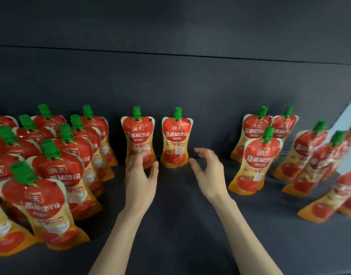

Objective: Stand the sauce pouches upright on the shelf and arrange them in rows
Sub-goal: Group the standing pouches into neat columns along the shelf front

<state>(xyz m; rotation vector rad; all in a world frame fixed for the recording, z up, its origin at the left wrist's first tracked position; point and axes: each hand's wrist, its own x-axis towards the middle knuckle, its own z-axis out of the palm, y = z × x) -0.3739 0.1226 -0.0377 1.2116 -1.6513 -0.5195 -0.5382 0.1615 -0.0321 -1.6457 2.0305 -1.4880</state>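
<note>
Red-and-orange tomato sauce pouches with green caps stand on a dark shelf (pixel 174 225). Two stand side by side at the back centre: the left pouch (pixel 138 133) and the right pouch (pixel 177 137). My left hand (pixel 142 175) reaches to the base of the left pouch, fingers spread and touching its lower front, not clearly gripping it. My right hand (pixel 208 171) hovers open just right of the right pouch, apart from it. Several pouches stand in tight rows on the left (pixel 57 167).
A looser group of upright pouches (pixel 258 161) stands at the right, with more blurred ones (pixel 317 161) leaning toward the right edge. A dark back wall (pixel 170 76) rises behind the shelf. A pale panel (pixel 349 120) shows at far right.
</note>
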